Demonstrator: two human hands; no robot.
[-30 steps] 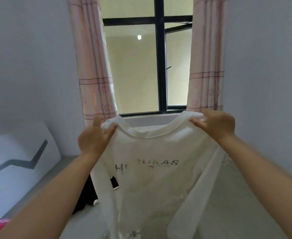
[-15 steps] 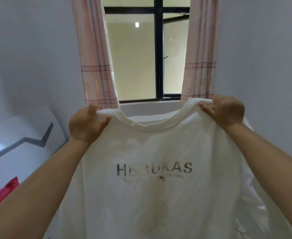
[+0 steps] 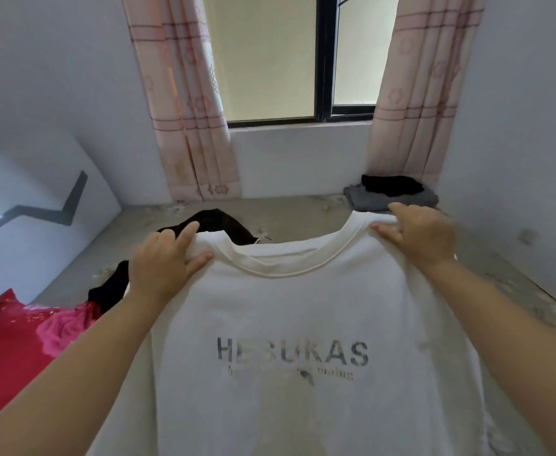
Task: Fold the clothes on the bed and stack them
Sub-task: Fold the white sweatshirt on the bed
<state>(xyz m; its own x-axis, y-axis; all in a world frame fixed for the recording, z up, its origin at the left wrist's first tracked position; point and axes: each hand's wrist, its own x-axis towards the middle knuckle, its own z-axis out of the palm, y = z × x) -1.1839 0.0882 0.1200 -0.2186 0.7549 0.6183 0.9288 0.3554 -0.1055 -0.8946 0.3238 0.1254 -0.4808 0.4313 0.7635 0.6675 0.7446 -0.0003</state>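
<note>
A white T-shirt (image 3: 296, 311) with grey lettering on the chest is spread in front of me, print side up, over the bed (image 3: 296, 209). My left hand (image 3: 161, 261) grips its left shoulder beside the collar, and my right hand (image 3: 418, 235) grips the right shoulder. A loose black garment (image 3: 217, 222) lies on the bed behind the left shoulder of the shirt. At the far right corner sits a small stack: a folded grey piece (image 3: 395, 199) with a black piece (image 3: 388, 184) on top.
A red floral cloth (image 3: 16, 337) lies at the left edge. A white headboard panel (image 3: 23, 222) with a dark zigzag stripe leans at the left. Pink curtains (image 3: 187, 103) hang on both sides of the window (image 3: 296, 57) ahead. Walls close in on both sides.
My hands have brought the shirt down from window height towards the bed, still gripping its shoulders. My view has tipped down, so the bed, the black garment and the stack now show.
</note>
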